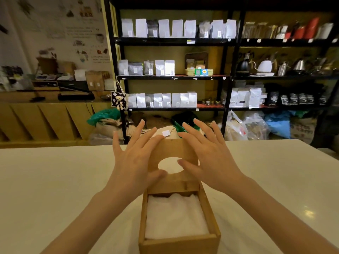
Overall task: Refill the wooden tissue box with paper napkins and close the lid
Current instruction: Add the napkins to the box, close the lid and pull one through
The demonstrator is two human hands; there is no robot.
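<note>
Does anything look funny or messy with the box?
Nothing is spilled or broken. The wooden box holds white napkins, a bit rumpled on top. Its lid with the oval hole stands raised, not yet closed, between the left hand and right hand.

Matt wooden box point(211, 213); soft white paper napkins point(174, 217); glossy table point(55, 180).

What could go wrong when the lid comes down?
The lid stands raised with both hands open beside it: the left hand and right hand. It might drop and pinch a thumb. The napkins lie bunched near the hinge and might catch under it, so the wooden tissue box may not shut flat.
</note>
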